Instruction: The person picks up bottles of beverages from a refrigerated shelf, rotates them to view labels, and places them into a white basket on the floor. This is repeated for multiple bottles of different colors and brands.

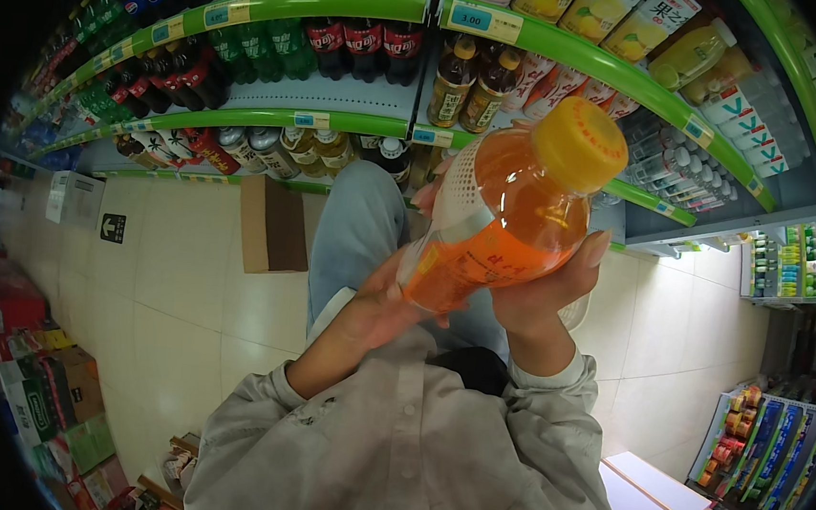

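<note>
A clear plastic drink bottle (pixel 496 226) with orange liquid, an orange and silver label and a yellow screw cap (pixel 582 145) is tilted up towards the camera. My left hand (pixel 390 304) grips it around the lower label, its fingers partly hidden behind the bottle. On the other side my right hand (pixel 545 287) supports it, thumb against the bottle's wall. Beneath both hands are my bent knees in light blue jeans (pixel 361 215). Behind the bottle's top stand dark tea bottles with yellow caps (pixel 489 89) on the shelf.
Green-edged drink shelves (pixel 260 117) curve across the front with cola, green soda bottles and juice cartons (pixel 592 11). On the tiled floor stand an open brown cardboard box (pixel 273 226) and a white carton (pixel 76 199). Stacked packaged goods (pixel 45 385) line the left. Another display rack (pixel 759 448) is at right.
</note>
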### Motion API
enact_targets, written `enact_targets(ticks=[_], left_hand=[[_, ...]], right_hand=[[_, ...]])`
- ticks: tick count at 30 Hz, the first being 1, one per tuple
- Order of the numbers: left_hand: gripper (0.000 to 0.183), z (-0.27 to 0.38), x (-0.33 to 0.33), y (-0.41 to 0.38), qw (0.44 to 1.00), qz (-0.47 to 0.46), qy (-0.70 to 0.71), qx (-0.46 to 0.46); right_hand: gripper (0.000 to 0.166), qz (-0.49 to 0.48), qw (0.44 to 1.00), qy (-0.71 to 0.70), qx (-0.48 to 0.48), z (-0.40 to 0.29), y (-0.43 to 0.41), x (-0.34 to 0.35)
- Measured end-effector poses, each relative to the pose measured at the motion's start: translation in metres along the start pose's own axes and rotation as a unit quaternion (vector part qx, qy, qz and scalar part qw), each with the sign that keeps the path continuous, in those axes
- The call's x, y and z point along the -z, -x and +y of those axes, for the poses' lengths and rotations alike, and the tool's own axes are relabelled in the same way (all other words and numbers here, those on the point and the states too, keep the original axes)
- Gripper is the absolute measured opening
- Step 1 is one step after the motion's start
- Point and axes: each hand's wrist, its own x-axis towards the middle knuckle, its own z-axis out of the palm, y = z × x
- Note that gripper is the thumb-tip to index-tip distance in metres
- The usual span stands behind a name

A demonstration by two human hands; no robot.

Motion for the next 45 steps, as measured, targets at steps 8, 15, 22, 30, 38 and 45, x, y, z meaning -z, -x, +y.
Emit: enact_targets(ticks=[8,15,22,30,38,45], left_hand=[[0.080,-0.015,0.022,0.005,0.956,-0.134,0.222,0.140],[0.064,-0.009,-0.001,0.004,0.975,-0.068,0.136,0.163],[0.064,-0.002,0.012,0.004,0.986,-0.068,0.141,0.058],[0.081,-0.021,0.022,0.004,0.970,-0.067,0.129,0.192],[0.081,-0.015,0.021,0.000,0.961,-0.082,0.172,0.199],[0.075,-0.018,0.029,-0.004,0.986,-0.002,0.121,0.112]], right_hand=[[0.079,-0.055,0.998,-0.021,-0.003,-0.011,-0.008,0.009],[0.069,-0.098,0.991,-0.065,-0.071,-0.017,-0.009,-0.002],[0.057,0.005,0.994,0.108,0.017,-0.014,-0.007,-0.009],[0.070,-0.128,0.987,-0.047,-0.089,-0.007,-0.005,-0.007],[0.074,-0.068,0.994,0.012,-0.085,0.005,-0.004,0.001],[0.057,-0.030,0.993,0.102,0.058,0.007,-0.011,0.006]])
